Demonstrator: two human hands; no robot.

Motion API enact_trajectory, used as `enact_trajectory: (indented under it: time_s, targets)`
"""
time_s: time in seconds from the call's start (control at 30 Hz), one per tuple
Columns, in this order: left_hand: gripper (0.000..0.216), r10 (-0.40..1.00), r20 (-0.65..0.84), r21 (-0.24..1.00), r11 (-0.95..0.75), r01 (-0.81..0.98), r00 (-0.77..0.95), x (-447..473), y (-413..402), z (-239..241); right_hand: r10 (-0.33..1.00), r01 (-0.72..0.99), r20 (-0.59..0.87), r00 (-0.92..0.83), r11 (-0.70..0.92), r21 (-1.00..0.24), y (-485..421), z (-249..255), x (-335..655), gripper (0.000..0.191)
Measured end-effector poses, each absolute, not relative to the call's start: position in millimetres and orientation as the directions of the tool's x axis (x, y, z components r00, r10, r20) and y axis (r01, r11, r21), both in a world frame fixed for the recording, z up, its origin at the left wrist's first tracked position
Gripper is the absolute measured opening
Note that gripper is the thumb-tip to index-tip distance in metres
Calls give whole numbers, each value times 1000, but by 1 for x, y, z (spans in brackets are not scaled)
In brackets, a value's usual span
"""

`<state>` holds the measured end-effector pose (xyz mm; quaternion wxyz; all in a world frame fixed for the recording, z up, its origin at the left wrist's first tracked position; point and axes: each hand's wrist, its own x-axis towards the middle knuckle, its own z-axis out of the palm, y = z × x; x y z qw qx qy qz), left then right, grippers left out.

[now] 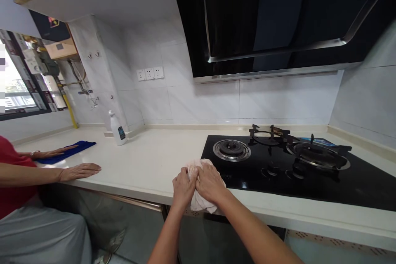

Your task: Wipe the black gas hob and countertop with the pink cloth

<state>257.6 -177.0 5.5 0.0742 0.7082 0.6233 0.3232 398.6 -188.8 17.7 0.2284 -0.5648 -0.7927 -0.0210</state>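
Note:
My left hand and my right hand press together on a crumpled pale pink cloth, gripping it between them. The cloth bunches over the front edge of the cream countertop, and part of it hangs below that edge. Its middle is hidden by my fingers. Just to the right of my hands lies the front corner of a black glass gas hob, with its nearer steel burner up and to the right of them.
To the left, a co-worker in a red top rests one hand on a blue cloth and the other on the counter. A white bottle stands against the wall. A black range hood overhangs the hob.

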Motion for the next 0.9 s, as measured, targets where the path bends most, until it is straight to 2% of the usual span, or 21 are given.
enact_trajectory:
  time_s: [0.1, 0.33, 0.63, 0.9]
  targets:
    - [44, 921, 389, 549, -232, 803, 1, 255, -173, 3, 872, 901, 417, -256, 371, -224, -197, 13, 400, 49]
    - [48, 918, 397, 531, -248, 810, 21, 257, -173, 1, 857, 897, 450, -252, 381, -224, -209, 7, 436, 45]
    - [39, 905, 396, 301, -285, 910, 153, 262, -179, 3, 884, 950, 464, -52, 187, -250, -262, -5, 546, 49]
    - [36, 892, 418, 249, -292, 923, 169, 262, -179, 3, 822, 969, 566, 69, 79, -233, -296, -25, 568, 48]
